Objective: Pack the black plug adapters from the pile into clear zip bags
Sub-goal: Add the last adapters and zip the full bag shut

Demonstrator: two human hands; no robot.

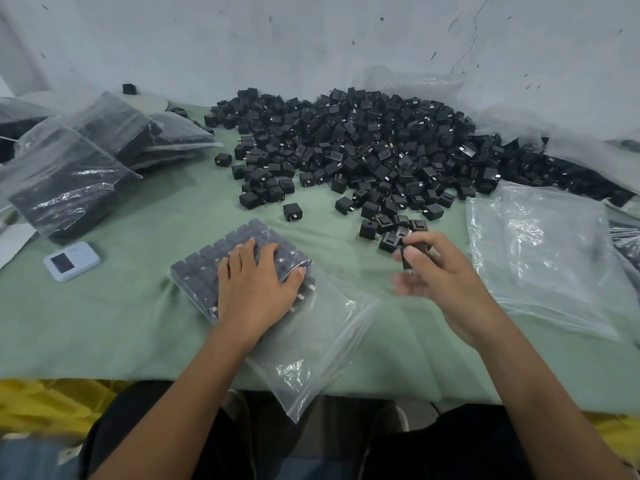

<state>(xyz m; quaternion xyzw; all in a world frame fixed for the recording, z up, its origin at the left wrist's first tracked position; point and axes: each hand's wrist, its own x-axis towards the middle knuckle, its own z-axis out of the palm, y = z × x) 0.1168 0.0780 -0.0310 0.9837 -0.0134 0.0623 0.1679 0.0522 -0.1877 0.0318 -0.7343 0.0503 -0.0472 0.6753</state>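
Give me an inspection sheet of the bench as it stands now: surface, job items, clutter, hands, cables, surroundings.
Surface: green cloth, wrinkled near the front bag.
Job's things: pile of black adapters at the back; open zip bag in front, part filled with adapters in rows; filled bags stacked at left; empty bags at right.
Clutter: pale blue device with a screen, at left.
Hands: left hand presses flat on the bag's filled part; right hand pinches an adapter at the pile's near edge.
Cables: nothing seen.
Surroundings: white wall behind; plastic sheet at right rear; yellow material below the table edge.
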